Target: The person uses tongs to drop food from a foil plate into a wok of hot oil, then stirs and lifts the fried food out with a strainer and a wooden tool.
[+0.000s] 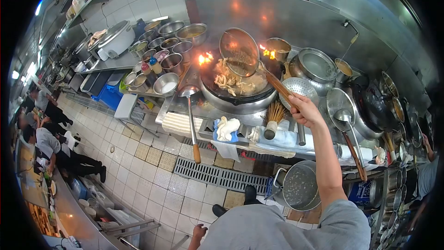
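Note:
My right hand (303,110) is closed around the wooden handle (277,84) of a wire-mesh strainer (239,52). The strainer is tilted over a wok (210,81) on the stove, its bowl above the rim. Pale, light-brown food pieces (226,78) lie in the wok beneath it; I cannot make out their kind. Flames (206,59) rise at the wok's back left, and more flames (268,52) show behind the strainer. My left hand (199,231) hangs low beside my body, away from the stove; its fingers are too small and partly hidden to read.
A ladle (188,91) lies left of the wok, its handle overhanging the front edge. A bamboo brush (274,115) and perforated skimmer (299,90) are at the right. Steel bowls (166,83) crowd the left counter. A large pot (300,185) stands below. Co-workers (55,143) are at far left.

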`<state>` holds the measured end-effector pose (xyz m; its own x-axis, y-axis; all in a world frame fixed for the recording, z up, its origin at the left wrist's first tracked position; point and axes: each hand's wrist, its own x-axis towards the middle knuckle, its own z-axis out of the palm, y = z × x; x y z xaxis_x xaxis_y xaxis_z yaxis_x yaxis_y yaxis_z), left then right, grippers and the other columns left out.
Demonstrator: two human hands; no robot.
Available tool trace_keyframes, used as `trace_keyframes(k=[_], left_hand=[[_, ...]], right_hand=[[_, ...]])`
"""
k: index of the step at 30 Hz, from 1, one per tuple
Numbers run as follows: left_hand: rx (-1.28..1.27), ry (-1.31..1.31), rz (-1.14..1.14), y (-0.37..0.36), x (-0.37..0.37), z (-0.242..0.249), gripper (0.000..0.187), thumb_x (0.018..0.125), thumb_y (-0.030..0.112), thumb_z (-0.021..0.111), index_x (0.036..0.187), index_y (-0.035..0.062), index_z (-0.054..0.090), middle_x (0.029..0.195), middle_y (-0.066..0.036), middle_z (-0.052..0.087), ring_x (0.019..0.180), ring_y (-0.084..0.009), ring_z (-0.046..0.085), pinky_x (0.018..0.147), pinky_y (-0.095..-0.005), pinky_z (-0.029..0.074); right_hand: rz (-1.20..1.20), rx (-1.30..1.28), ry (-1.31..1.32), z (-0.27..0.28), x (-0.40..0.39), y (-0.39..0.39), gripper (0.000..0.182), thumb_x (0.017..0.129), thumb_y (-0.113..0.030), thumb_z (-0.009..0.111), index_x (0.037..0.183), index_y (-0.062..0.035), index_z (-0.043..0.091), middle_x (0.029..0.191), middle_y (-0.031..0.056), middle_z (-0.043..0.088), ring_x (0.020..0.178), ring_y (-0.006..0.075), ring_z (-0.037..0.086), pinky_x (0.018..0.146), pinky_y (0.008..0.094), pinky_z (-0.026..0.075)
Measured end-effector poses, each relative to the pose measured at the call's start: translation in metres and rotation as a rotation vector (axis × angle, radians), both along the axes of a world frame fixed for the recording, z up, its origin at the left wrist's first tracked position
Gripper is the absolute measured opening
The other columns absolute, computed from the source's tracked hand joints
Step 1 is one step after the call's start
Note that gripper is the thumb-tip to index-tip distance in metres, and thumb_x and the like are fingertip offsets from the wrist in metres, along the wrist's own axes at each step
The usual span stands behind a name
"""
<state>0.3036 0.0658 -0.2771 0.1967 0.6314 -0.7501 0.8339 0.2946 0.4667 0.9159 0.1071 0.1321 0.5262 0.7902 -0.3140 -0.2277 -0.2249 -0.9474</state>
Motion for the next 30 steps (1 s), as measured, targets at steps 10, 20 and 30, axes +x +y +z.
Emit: trace_keyframes(k=[10, 20, 30], left_hand=[[0.006, -0.101, 0.164, -0.027, -0.009, -0.055, 0.050, 0.067, 0.012, 0.067, 0.113, -0.0039, 0.054, 0.067, -0.011, 0.061, 0.054, -0.0157, 0.057, 0.049, -0.0283, 0.045], [-0.042, -0.003, 0.219, -0.037, 0.010, 0.004, 0.044, 0.069, 0.015, 0.065, 0.108, -0.0048, 0.057, 0.084, -0.018, 0.065, 0.078, -0.0252, 0.062, 0.068, -0.0317, 0.049], [-0.147, -0.078, 0.168, -0.009, -0.023, -0.029, 0.049, 0.069, 0.014, 0.069, 0.112, -0.0056, 0.054, 0.072, -0.014, 0.063, 0.060, -0.0191, 0.061, 0.051, -0.0284, 0.047]], right_hand=[[-0.284, 0.176, -0.017, -0.020, 0.050, 0.010, 0.029, 0.092, -0.026, 0.048, 0.120, -0.0186, 0.049, 0.056, -0.0028, 0.039, 0.036, 0.0015, 0.026, 0.029, 0.0179, 0.014], [-0.351, -0.033, -0.627, -0.081, 0.135, 0.047, 0.030, 0.084, -0.016, 0.050, 0.111, -0.0056, 0.055, 0.061, 0.0026, 0.051, 0.051, 0.0116, 0.050, 0.047, 0.0299, 0.041], [-0.198, 0.062, -0.448, -0.100, -0.027, 0.024, 0.025, 0.087, -0.020, 0.050, 0.101, -0.0011, 0.060, 0.070, 0.0012, 0.055, 0.057, 0.0076, 0.049, 0.051, 0.0230, 0.042]])
